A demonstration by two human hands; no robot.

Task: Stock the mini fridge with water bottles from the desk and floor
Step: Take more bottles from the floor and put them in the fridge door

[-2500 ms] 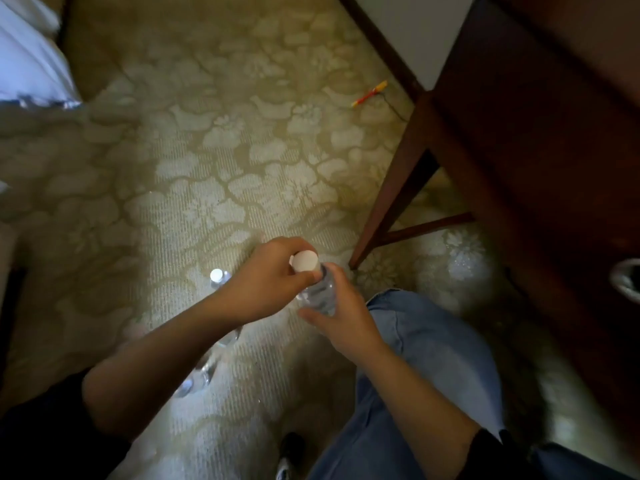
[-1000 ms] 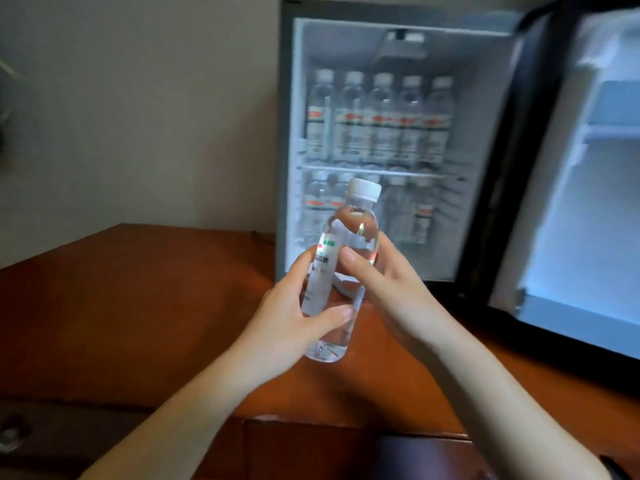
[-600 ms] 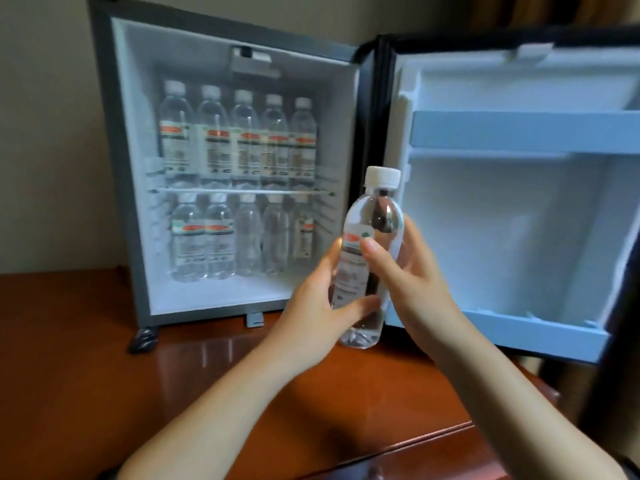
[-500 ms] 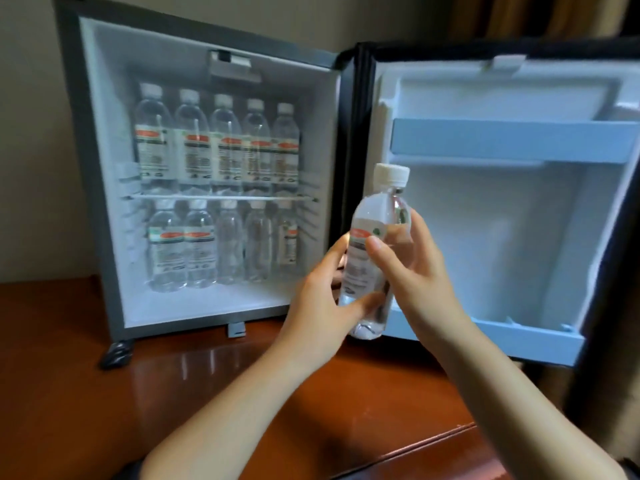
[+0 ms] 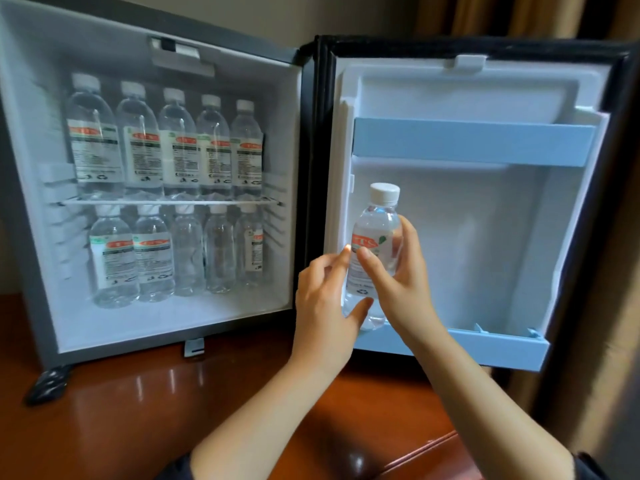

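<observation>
If upright, bottle [image 5: 378, 220] in right hand [image 5: 398, 282]

1. The fridge [image 5: 20, 209] is cut off at the left edge.
2. The left hand [image 5: 322, 306] and right hand [image 5: 401, 282] hide part of the bottle [image 5: 379, 223] and its label.
3. Print on the shelved bottles [image 5: 178, 143] is too blurred to read.
4. Whether the bottle's base touches the door shelf [image 5: 485, 348] cannot be told.

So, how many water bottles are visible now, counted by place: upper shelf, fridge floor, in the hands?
Upper shelf bottles: 5
Lower bottles: 5
Held bottle, in left hand and right hand: 1
Total: 11
</observation>
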